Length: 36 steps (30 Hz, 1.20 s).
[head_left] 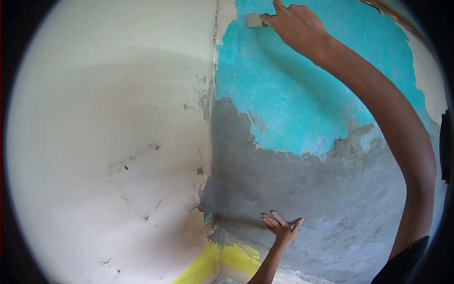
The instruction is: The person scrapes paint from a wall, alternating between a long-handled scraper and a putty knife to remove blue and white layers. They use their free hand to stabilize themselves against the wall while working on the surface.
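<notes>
Right arm [402, 118], bare, dark sleeve [406, 262] at lower right; arches up the right side of the frame.

Right hand [298, 26], upper centre, close to the frame's top edge; fingers clamped on a flat scraper [254, 21], its pale blade pointing left against turquoise paint [283, 90].

Turquoise paint: ragged left edge near the scraper, beside the wall corner [212, 118]; a broad stretch runs from the scraper down to a jagged lower edge.

Grey plaster [283, 184], below the turquoise, reaching the corner.

Left hand [283, 232], lower centre, before the grey plaster; fingers spread apart, fingertips darkened; contact with the plaster cannot be told.

Pale wall [113, 109], left half, dark marks and chips.

Yellow band [239, 258], bottom centre, both sides of the corner.
</notes>
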### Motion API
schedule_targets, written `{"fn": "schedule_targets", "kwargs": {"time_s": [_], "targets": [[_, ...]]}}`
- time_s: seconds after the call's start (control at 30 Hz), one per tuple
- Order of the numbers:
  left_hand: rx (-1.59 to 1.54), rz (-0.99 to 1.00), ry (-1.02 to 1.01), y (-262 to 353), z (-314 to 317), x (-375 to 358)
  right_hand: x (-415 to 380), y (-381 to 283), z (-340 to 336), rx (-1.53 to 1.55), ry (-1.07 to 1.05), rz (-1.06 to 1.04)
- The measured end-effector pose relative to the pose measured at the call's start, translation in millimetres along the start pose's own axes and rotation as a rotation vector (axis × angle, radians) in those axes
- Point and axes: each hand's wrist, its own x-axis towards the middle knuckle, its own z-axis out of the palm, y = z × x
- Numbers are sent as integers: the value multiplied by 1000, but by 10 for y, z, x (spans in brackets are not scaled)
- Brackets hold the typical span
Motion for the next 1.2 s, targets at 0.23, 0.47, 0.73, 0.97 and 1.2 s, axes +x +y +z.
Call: {"fn": "schedule_targets", "kwargs": {"time_s": [0.23, 0.47, 0.73, 0.97, 1.2], "targets": [[-11, -5, -49, 10, 18, 1, 392, -74, -9, 12, -152, -55], [66, 36, -21, -34, 27, -29, 596, -293, -14, -163, -798, 204], [65, 87, -3, -65, -11, -28, 763, -290, 280, -89, -725, 210], [49, 113, 44, -126, 11, -30, 763, -181, -35, -166, -849, 170], [32, 119, 50, -111, 42, -44, 817, -156, 254, -176, -760, 170]]}}
